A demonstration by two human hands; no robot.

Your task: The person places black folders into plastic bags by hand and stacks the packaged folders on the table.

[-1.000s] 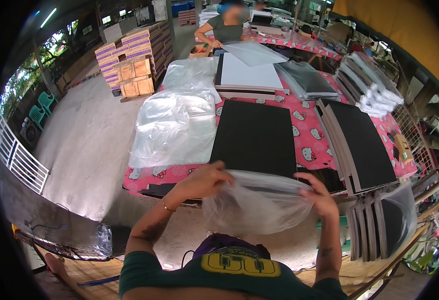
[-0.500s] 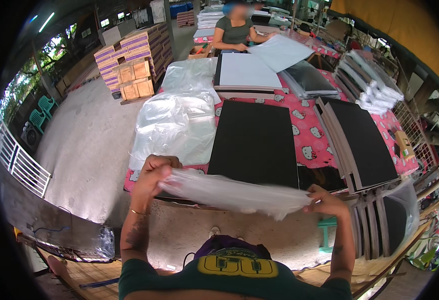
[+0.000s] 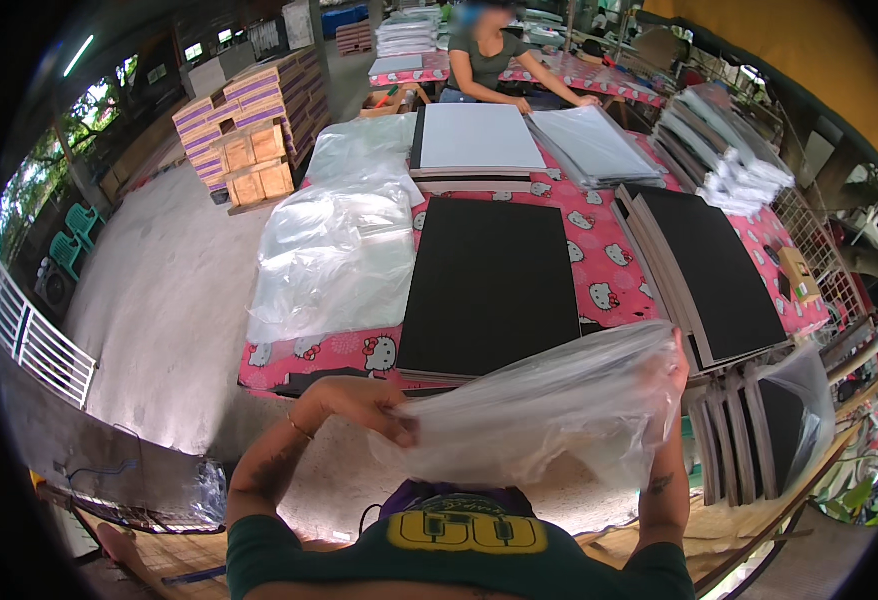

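Observation:
A clear plastic bag is stretched between my hands in front of the table, its right side raised higher. My left hand pinches the bag's left end. At its right end my right hand is closed on the film, partly veiled by it, so its fingertips are hard to make out. Just beyond the bag lies a stack of black boards. Left of that stack is a pile of clear plastic bags, wrinkled and shiny.
The table has a pink patterned cloth. More black boards are stacked right, with bagged boards standing below. Across the table, a person reaches over a bagged white stack. Cartons stand on the left floor.
The bag has opened out wider, and its right side has risen with my right hand. My left hand has moved down and right. The person opposite has lowered a bagged sheet onto the stack.

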